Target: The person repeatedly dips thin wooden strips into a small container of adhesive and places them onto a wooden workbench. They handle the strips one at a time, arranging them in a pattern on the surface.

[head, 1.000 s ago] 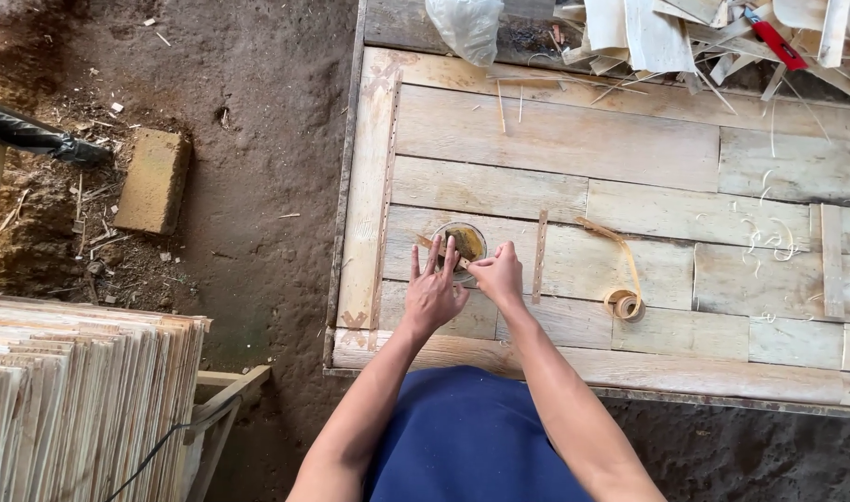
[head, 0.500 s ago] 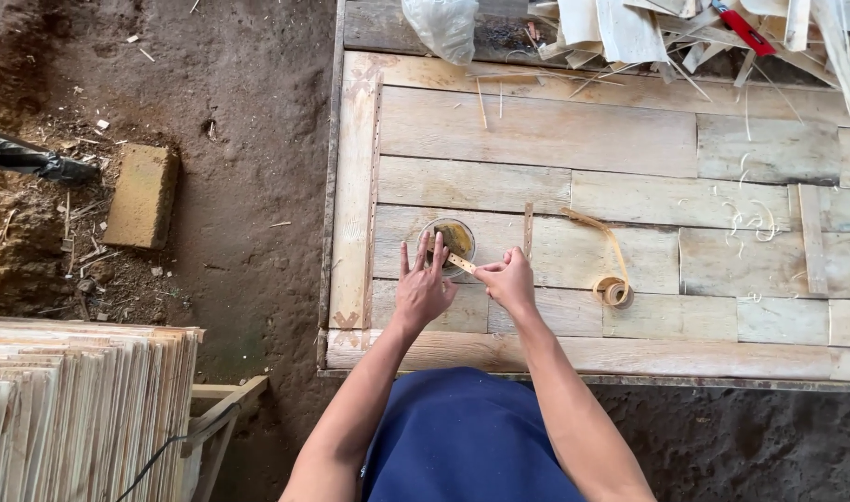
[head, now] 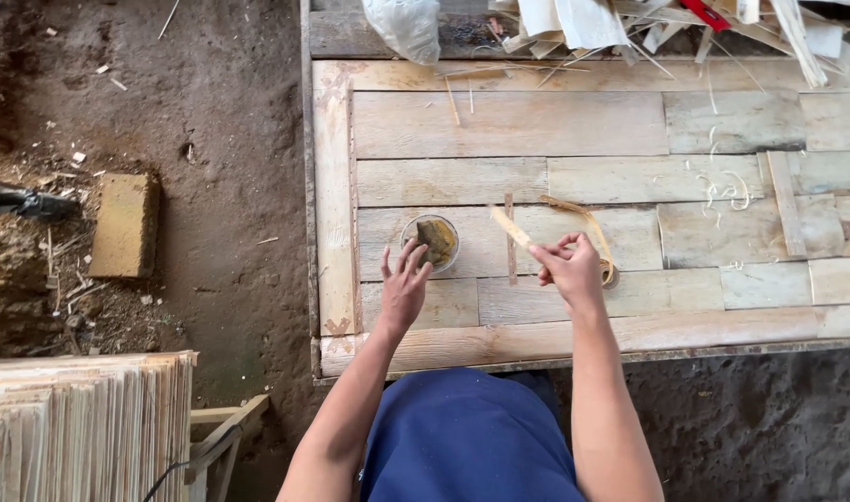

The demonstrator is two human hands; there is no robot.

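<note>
1. The small round pot (head: 430,242) sits on the plank table (head: 536,125), near its left edge.
2. A thin upright strip (head: 510,240) lies just right of it.
3. The scrap pile (head: 666,23) is way at the back.

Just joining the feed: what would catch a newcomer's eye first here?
The hands at the near edge of the plank workbench: the right hand pinches a thin wooden strip, the left hand has its fingers spread beside a small round glue pot. Wood offcuts pile along the far edge.
</note>
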